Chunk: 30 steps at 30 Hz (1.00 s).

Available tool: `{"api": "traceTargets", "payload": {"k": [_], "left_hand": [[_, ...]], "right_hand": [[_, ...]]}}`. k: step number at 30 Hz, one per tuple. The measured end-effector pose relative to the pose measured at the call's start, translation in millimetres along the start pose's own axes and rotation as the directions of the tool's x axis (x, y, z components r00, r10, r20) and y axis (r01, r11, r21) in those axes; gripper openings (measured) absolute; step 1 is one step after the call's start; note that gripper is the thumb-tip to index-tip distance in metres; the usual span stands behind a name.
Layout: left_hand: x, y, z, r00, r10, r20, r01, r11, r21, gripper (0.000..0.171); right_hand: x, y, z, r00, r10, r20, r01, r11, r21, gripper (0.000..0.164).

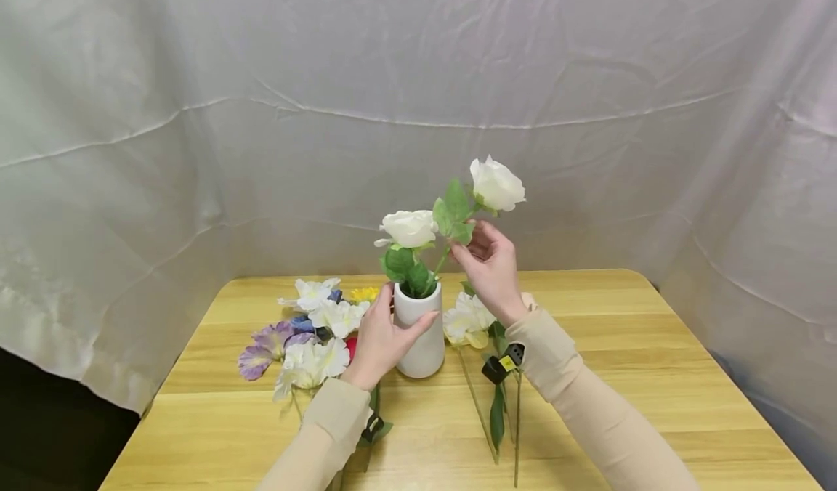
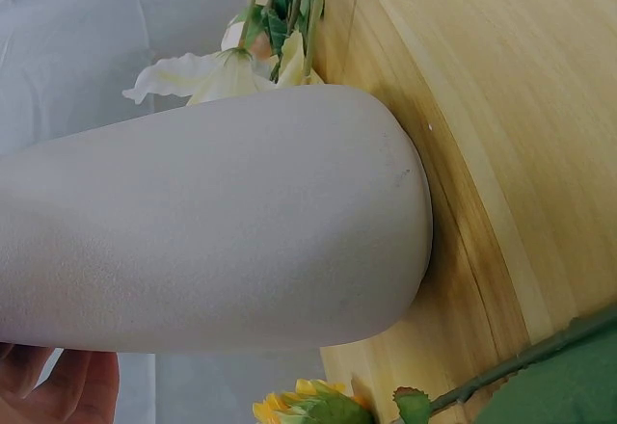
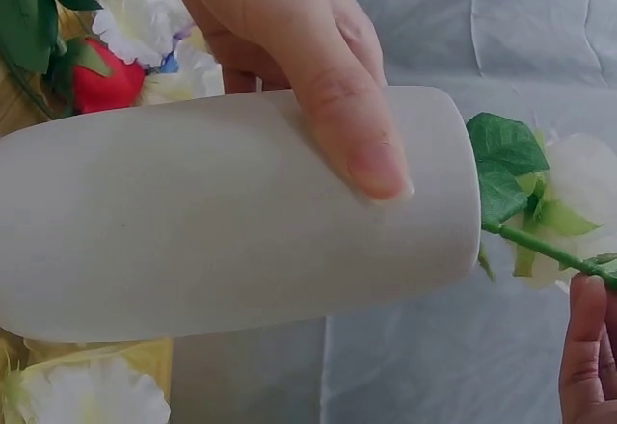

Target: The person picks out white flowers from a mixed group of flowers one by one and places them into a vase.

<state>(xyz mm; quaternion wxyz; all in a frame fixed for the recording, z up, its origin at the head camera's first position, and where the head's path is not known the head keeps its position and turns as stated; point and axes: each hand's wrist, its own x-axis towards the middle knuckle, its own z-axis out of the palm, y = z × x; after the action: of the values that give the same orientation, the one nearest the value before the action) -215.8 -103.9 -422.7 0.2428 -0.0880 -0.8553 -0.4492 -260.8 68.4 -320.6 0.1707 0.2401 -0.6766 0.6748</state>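
A white vase (image 1: 420, 338) stands upright on the table. My left hand (image 1: 387, 337) grips its upper part, with the thumb across the near side and the fingers around the left; the right wrist view shows this thumb (image 3: 376, 159) on the vase wall. One white rose (image 1: 408, 228) with green leaves stands in the vase, its bloom just above the rim. My right hand (image 1: 492, 262) pinches the green stem of a second white rose (image 1: 497, 184), whose lower stem slants into the vase mouth. Inside the vase, the stem ends are hidden.
Left of the vase lies a pile of white flowers (image 1: 314, 364), a purple flower (image 1: 264, 351), a yellow flower (image 1: 364, 294), blue blooms and a red flower (image 3: 108, 79). More white flowers (image 1: 467, 318) with long stems lie to the right. A grey curtain (image 1: 418, 55) hangs around the table.
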Motion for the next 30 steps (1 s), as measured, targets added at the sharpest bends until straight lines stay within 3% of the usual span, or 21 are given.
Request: {"api": "traceTargets", "payload": {"k": [9, 19, 23, 30], "left_hand": [[-0.4, -2.3, -0.2, 1.0, -0.001, 0.007, 0.001, 1.0, 0.004, 0.071], [0.5, -2.7, -0.4, 1.0, -0.012, 0.005, 0.012, 1.0, 0.009, 0.072], [1.1, -3.4, 0.0, 1.0, -0.012, 0.0, 0.012, 1.0, 0.012, 0.072], [2.0, -4.5, 0.7, 1.0, -0.003, -0.006, 0.003, 1.0, 0.017, 0.072]], "right_hand": [[-3.7, -19.0, 6.7, 0.997, 0.069, 0.038, -0.065, 0.993, -0.095, 0.029], [1.4, 5.4, 8.8, 0.998, 0.056, 0.042, -0.047, 0.981, -0.189, 0.033], [0.7, 6.6, 9.9, 0.994, 0.048, 0.099, -0.019, 0.961, -0.275, 0.031], [-2.0, 9.9, 7.8, 0.979, 0.081, 0.187, 0.01, 0.898, -0.441, 0.024]]}}
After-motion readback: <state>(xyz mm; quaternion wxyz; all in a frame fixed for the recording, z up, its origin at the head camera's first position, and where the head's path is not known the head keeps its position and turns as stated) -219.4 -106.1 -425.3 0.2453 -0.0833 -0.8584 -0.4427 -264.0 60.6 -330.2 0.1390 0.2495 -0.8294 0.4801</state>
